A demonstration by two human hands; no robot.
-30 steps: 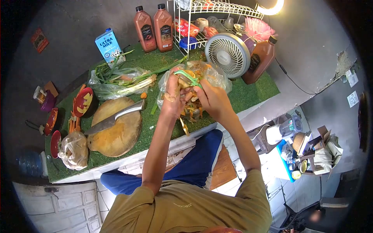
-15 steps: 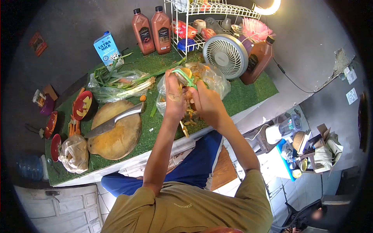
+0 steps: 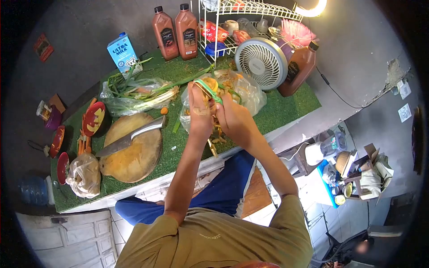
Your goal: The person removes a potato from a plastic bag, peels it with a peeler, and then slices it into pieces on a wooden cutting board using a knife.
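My left hand [image 3: 199, 111] is closed around a yellow-orange vegetable [image 3: 212, 83], whose round end shows above the fingers; its exact kind is hard to make out. My right hand [image 3: 233, 115] grips a green peeler [image 3: 209, 91], which lies across the vegetable's upper part. Both hands are close together over a clear plastic bag [image 3: 252, 96] strewn with orange-brown peelings. A thin yellowish strip [image 3: 212, 148] hangs below the hands near the counter's edge. The fingers cover most of the vegetable and the peeler's grip.
Left on the green counter mat [image 3: 174, 154] is a round chopping board [image 3: 134, 156] bearing a large knife [image 3: 132, 137]. Spring onions [image 3: 156, 99] in plastic lie behind it. A white fan [image 3: 261, 64], brown bottles [image 3: 186, 33] and a wire rack [image 3: 216, 27] stand at the back.
The green peeler has tilted and shifted slightly on the vegetable, and more of the yellow-orange end shows. Both hands have stayed almost in place.
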